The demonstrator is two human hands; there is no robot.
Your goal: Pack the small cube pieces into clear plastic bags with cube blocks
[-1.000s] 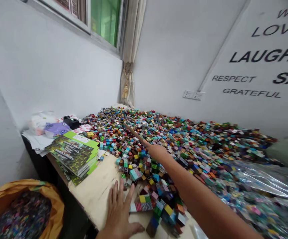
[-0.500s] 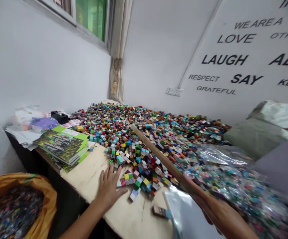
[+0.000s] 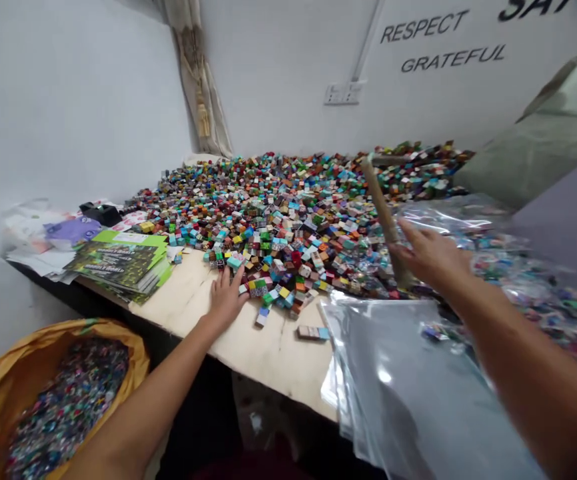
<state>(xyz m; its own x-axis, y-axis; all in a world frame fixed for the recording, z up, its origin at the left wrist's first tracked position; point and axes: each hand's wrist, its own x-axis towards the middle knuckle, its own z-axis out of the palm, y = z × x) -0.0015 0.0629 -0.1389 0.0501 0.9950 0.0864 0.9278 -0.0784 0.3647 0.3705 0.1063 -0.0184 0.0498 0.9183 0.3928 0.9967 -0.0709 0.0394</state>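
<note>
A wide heap of small coloured blocks (image 3: pixel 278 213) covers the back of the pale tabletop (image 3: pixel 263 363). My left hand (image 3: pixel 226 297) rests at the heap's front edge, fingers spread and touching a few blocks. My right hand (image 3: pixel 426 253) is over the right side of the heap, around the lower part of a wooden stick (image 3: pixel 382 207) with a crosspiece at its far end. Two joined blocks (image 3: pixel 313 333) lie apart on the bare wood near the front.
Clear plastic sheets (image 3: pixel 398 380) hang over the front edge. Green booklets (image 3: pixel 123 263) lie at left, above an orange sack (image 3: pixel 136 347) of small pieces. Bagged pieces (image 3: pixel 533 287) and a grey-green bag (image 3: pixel 543 147) are at right.
The view has tilted down. My right hand and the stick have moved forward and to the right across the heap, and the stick is more upright in view. My left hand remains at the heap's front.
</note>
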